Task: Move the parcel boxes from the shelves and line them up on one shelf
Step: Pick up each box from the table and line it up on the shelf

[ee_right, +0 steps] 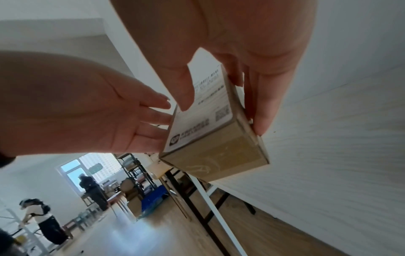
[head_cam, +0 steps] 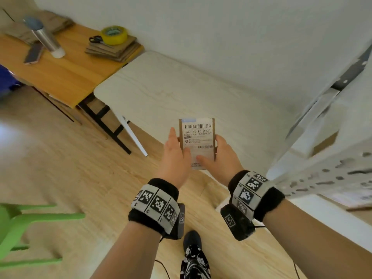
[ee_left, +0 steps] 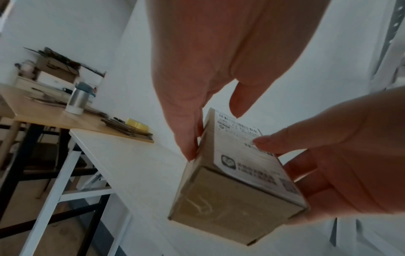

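Note:
A small brown parcel box (head_cam: 198,137) with a white barcode label facing up is held in the air over the near edge of the white table (head_cam: 181,87). My left hand (head_cam: 179,141) grips its left side, thumb on the label. My right hand (head_cam: 211,150) grips the right side, thumb also on the label. The left wrist view shows the parcel box (ee_left: 230,181) end-on, my left hand (ee_left: 214,134) above it. In the right wrist view my right hand (ee_right: 223,119) pinches the parcel box (ee_right: 210,138). The white metal shelf rack (head_cam: 322,178) stands blurred at the right.
A wooden table (head_cam: 60,73) at the back left carries a yellow tape roll (head_cam: 114,35), scissors, a stack of flat cardboard, a steel flask (head_cam: 45,37) and a phone. A green chair (head_cam: 20,228) stands at the lower left. People (ee_right: 43,221) work in the far room.

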Available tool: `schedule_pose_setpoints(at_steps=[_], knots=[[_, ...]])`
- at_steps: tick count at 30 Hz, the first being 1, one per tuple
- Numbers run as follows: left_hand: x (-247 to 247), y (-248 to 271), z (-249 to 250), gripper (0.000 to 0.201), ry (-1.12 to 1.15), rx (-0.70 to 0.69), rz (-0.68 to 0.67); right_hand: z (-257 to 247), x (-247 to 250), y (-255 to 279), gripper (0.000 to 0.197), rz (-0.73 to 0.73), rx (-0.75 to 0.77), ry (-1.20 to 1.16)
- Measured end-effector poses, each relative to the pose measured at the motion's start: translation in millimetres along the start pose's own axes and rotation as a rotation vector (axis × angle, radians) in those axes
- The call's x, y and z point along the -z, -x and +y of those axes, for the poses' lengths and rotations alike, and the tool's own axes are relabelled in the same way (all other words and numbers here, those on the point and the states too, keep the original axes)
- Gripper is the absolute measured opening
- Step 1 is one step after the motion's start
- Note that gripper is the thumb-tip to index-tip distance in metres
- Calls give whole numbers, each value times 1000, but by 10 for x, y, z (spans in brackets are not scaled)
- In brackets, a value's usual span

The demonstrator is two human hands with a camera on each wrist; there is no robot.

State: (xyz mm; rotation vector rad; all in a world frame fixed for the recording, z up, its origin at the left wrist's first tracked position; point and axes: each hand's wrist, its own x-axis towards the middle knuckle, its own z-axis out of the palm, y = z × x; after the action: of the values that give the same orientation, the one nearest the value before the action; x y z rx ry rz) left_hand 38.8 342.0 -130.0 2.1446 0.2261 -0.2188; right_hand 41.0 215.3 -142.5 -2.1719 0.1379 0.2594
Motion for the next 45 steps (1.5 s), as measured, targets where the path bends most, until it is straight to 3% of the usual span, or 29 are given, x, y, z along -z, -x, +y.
schedule_pose_setpoints(at_steps=[7,15,19,25,39,45], knots=[[-330,1281,219,50,-64,-56,165,264,487,1156,49,11,145,-81],[-707,2430,570,43,-114,-192,147,615,1162,2304,52,74,193,-138],[-884,2798,852,42,-93,-299,66,749,1470,2752,55,167,201,-194],[-1148,3247,1277,41,-32,-469,-109,948,1897,3331,39,387,119,-233],[-1984,4399,1609,36,40,-821,-487,1585,2430,5042,37,879,-141,-208],[-2315,4981,1893,33,-29,-963,-600,1808,2711,5744,32,1058,-155,-244]])
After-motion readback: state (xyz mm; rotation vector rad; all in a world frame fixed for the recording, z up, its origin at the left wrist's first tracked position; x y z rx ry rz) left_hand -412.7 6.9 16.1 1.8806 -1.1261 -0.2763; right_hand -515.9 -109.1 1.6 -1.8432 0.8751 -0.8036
